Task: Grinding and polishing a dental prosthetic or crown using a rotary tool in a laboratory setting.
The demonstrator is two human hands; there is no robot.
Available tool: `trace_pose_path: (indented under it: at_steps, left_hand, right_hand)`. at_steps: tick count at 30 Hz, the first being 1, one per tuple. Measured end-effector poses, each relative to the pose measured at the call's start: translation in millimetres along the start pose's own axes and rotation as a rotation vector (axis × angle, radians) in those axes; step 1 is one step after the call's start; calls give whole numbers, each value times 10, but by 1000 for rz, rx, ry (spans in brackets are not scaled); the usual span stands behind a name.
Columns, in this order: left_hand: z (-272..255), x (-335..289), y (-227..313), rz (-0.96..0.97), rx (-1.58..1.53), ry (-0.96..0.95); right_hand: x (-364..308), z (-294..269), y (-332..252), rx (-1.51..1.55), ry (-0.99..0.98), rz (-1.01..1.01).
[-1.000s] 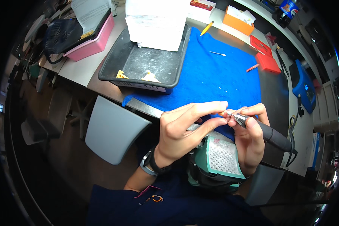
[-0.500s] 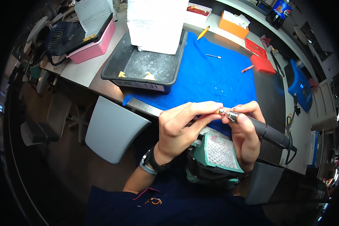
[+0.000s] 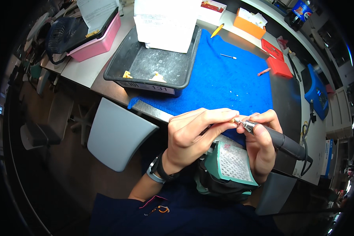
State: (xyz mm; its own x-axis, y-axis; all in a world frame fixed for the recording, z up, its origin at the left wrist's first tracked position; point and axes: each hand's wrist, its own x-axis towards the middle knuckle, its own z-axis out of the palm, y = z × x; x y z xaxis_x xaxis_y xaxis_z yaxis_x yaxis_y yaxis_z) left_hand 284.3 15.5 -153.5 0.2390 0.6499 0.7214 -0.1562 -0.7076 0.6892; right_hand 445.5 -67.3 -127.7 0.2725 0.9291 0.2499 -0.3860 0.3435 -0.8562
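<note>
My left hand [image 3: 196, 128] is closed in a pinch on a small yellowish piece [image 3: 233, 120], mostly hidden by the fingertips. My right hand [image 3: 262, 147] grips a dark rotary handpiece [image 3: 285, 141] with a metal nose. Its pale tip points left, right beside the small piece; whether they touch I cannot tell. The fingertips of both hands are close together, over the near edge of a blue towel [image 3: 232, 70]. Between my wrists and below the fingers is a teal-and-black object [image 3: 236, 161] with a white perforated face.
A black tray [image 3: 114, 67] with yellowish pieces and a paper sheet [image 3: 165, 23] stands left on the towel. A yellow pen [image 3: 217, 30], a thin tool [image 3: 228, 56] and red cases [image 3: 279, 67] lie beyond. At right are the handpiece cord [image 3: 305, 159] and a blue control unit [image 3: 316, 92].
The whole view has shifted slightly, so the hands and nearby things appear a little further right. Both hands keep the same holds on the small piece and the handpiece.
</note>
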Motion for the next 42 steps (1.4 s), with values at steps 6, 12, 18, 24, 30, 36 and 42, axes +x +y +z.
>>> trace_pose_path:
  at_steps: [6,12,18,24,30,36,42]
  left_hand:
    - [4,1,-9,-1,-18,5]
    - [2,0,-10,1,-21,2]
    - [-9,-6,-5,-13,-8,-16]
    - [-13,1,2,-17,-17,-12]
    - [-9,-8,-4,-21,-38,-16]
    - [-8,14,6,-25,-73,-16]
    - [-10,9,21,-47,-57,-26]
  right_hand:
    - [12,-7,9,4,-22,-4]
    - [12,-23,10,9,-34,-4]
    - [6,-19,8,16,-38,-1]
    - [4,-17,14,9,-28,-2]
    - [2,-1,-14,27,-19,24]
    - [7,-10,21,37,1,-5]
    - [4,10,16,36,10,-15]
